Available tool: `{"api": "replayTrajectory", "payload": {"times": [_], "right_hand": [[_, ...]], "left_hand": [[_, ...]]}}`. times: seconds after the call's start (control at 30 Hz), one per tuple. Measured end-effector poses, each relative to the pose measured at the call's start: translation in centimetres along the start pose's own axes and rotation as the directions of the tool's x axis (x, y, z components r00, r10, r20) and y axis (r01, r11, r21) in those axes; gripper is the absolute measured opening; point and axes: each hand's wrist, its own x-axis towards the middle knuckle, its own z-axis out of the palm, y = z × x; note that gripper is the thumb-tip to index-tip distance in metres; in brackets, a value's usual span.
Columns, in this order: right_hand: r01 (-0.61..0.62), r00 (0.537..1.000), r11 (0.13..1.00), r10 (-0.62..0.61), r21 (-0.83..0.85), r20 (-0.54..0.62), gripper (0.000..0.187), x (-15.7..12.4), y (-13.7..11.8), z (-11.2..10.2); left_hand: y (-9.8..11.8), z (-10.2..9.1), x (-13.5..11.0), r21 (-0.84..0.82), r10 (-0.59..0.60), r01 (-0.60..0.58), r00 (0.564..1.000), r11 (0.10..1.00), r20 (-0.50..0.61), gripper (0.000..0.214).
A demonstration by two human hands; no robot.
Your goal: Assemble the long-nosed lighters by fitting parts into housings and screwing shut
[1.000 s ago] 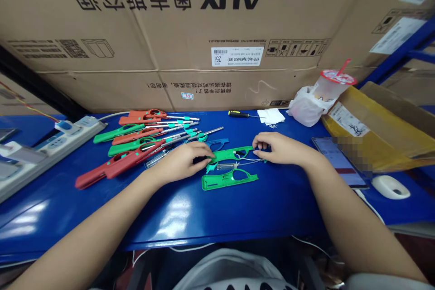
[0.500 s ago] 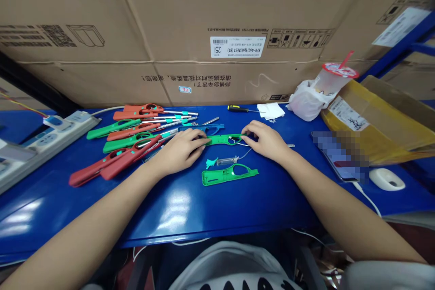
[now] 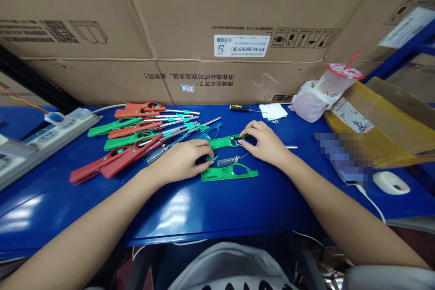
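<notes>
My left hand lies curled on the blue table, its fingertips pinched on a small teal trigger piece. My right hand is closed, its fingertips pressing a small black part into the upper green lighter shell half. A second green shell half lies flat just in front of both hands. Between the two shells rests a small clear tube with a thin wire. A thin metal rod sticks out from behind my right hand.
Several red and green assembled lighters are piled at the left, with a blue shell beside them. Behind stand a screwdriver, white tissue, bagged cup and cardboard boxes. Power strip left; yellow box, phone, mouse right.
My left hand drew back from the upper green shell to the teal trigger piece. My right hand stayed at the shell's trigger opening. The camera view shifted slightly.
</notes>
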Motion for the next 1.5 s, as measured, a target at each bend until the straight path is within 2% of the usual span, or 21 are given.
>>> {"api": "replayTrajectory", "payload": {"times": [0.13,0.37,0.6,0.73,0.83,0.9,0.97,1.03,1.1,1.17,1.27,1.43,1.5], "right_hand": [[-0.031,0.999,0.998,0.03,0.054,0.01,0.01,0.4,0.5,0.8],[-0.065,0.997,0.992,0.062,0.112,0.036,0.005,1.0,-0.3,1.5],[-0.035,0.999,0.994,0.035,0.104,0.002,0.008,0.8,-0.5,1.2],[0.068,0.997,0.993,-0.071,0.093,0.036,0.01,0.0,-0.6,-0.2],[0.162,0.979,0.985,-0.168,0.057,0.117,0.01,-0.6,-0.6,-1.1],[0.193,0.973,0.981,-0.196,0.032,0.125,0.013,-1.0,-0.9,-1.4],[0.233,0.966,0.969,-0.24,0.083,0.09,0.018,-1.3,-1.6,-1.4],[0.268,0.955,0.927,-0.291,0.264,0.053,0.016,-1.6,-2.6,-1.2],[0.227,0.961,0.89,-0.27,0.394,0.055,0.011,-1.9,-3.6,-0.9],[0.176,0.968,0.874,-0.237,0.452,0.083,0.009,-2.3,-4.3,-0.5],[0.115,0.979,0.867,-0.181,0.484,0.092,0.011,-2.5,-4.6,-0.3],[-0.02,0.995,0.829,-0.037,0.558,0.091,0.021,-2.2,-4.5,-0.7],[-0.026,0.995,0.815,-0.034,0.58,0.092,0.023,-2.1,-4.5,-1.0]], "left_hand": [[-0.1,0.1,0.0,-0.001,-0.02,0.02,1.0,1.0,0.001,0.02],[0.0,0.2,0.1,-0.011,-0.042,0.042,0.999,0.999,-0.002,0.018],[-0.3,0.4,0.2,-0.054,-0.037,0.036,0.999,0.998,-0.029,0.018],[0.3,0.4,0.2,-0.122,-0.025,0.016,0.997,0.992,-0.078,0.02],[1.4,0.8,0.2,-0.226,-0.001,-0.037,0.986,0.974,-0.165,0.016],[2.3,1.2,0.2,-0.287,-0.029,-0.038,0.974,0.957,-0.223,0.013],[3.1,1.8,0.2,-0.366,-0.104,-0.014,0.948,0.93,-0.299,0.012],[3.7,2.3,0.2,-0.434,-0.148,-0.016,0.928,0.901,-0.343,0.017],[3.9,2.6,0.1,-0.446,-0.152,-0.035,0.914,0.894,-0.376,0.022],[4.0,2.7,0.0,-0.414,-0.127,-0.057,0.906,0.909,-0.403,0.023],[3.9,2.7,-0.1,-0.349,-0.085,-0.086,0.89,0.933,-0.447,0.023],[3.6,2.4,-0.1,-0.283,-0.061,-0.112,0.84,0.952,-0.539,0.03],[3.6,2.2,-0.1,-0.26,-0.051,-0.117,0.827,0.959,-0.56,0.027]]}}
